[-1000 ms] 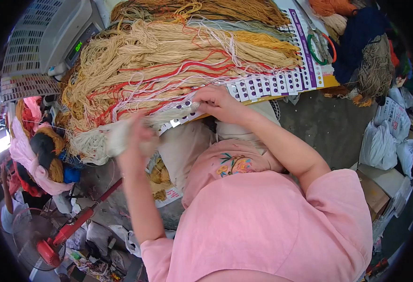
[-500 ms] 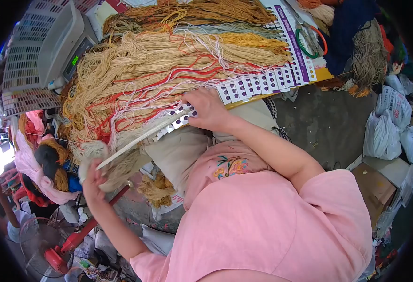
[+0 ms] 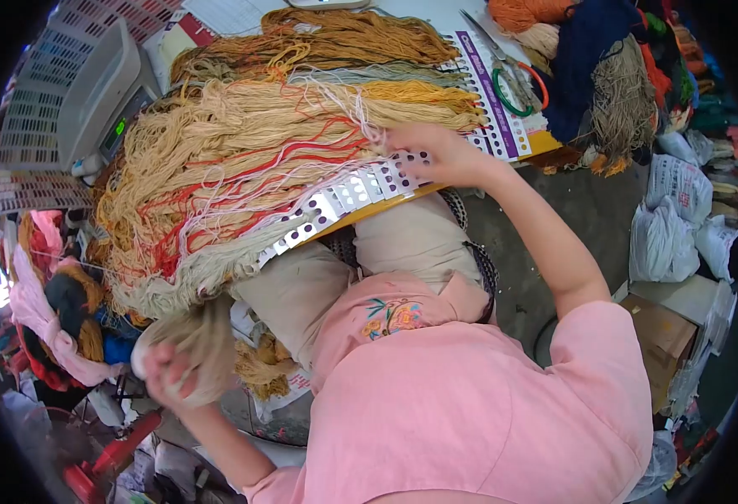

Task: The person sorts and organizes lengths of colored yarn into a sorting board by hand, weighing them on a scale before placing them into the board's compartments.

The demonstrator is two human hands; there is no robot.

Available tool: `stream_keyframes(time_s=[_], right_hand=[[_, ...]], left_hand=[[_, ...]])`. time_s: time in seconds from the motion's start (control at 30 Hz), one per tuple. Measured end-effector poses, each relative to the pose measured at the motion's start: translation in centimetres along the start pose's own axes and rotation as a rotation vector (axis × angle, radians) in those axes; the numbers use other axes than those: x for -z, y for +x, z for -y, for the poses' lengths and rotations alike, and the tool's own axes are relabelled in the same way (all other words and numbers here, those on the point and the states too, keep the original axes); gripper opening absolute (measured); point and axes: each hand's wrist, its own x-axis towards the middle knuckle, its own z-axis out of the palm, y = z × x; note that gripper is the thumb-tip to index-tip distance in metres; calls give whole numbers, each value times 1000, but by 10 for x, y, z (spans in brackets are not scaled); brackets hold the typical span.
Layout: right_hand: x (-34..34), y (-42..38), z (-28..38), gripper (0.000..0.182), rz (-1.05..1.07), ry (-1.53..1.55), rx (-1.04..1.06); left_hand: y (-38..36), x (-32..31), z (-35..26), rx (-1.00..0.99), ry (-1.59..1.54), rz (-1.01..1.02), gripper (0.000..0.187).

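At the lower left, my left hand is closed around a bundle of grey-beige yarn, slightly blurred. My right hand lies over the white punched cards at the table's front edge, its fingers bent near the ends of the threads; what they pinch, if anything, is hidden. Beige, red and white threads spread across the table, with pale grey threads at their front. Brown threads lie farther back, beside a purple-and-white punched card.
Scissors with red and green handles rest at the back right, near dark blue yarn. A scale stands at the back left. White bags and a cardboard box are at the right; a red fan part is lower left.
My right hand has moved right along the cards. My left hand has moved down with the grey-beige yarn. The pale strand formerly stretched between my hands now lies with the threads. The view has shifted.
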Motion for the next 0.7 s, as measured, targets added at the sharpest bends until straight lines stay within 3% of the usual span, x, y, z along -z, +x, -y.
stream_keyframes(time_s=[0.1,0.13,0.2,0.23,0.3,0.37,0.47,0.5,0.57,0.6,0.7], right_hand=[[7,44,-2,28,-612,-406,47],[7,53,10,25,-685,-319,12],[-14,58,36,23,-621,218,-112],[-32,55,57,19,-577,277,-168],[-64,36,85,12,-218,495,-200],[-86,22,106,11,75,1041,-484],[-97,14,124,16,170,1519,-544],[-97,15,126,16,166,1522,-549],[-91,17,132,12,444,1609,-665],[-98,15,128,8,514,1567,-568],[-105,13,126,6,455,1505,-555]], left_hand=[[39,-12,64,-7,7,124,16],[49,-17,81,-36,28,148,23],[65,-29,110,-145,152,172,25],[70,-31,117,-113,94,155,25],[81,-33,126,-84,14,155,25],[88,-28,127,-72,36,221,27],[87,-34,131,-101,137,172,27],[88,-33,131,-96,135,168,27],[90,-32,131,-103,235,228,28],[90,-31,132,-100,232,229,28],[88,-27,137,-81,343,196,31]])
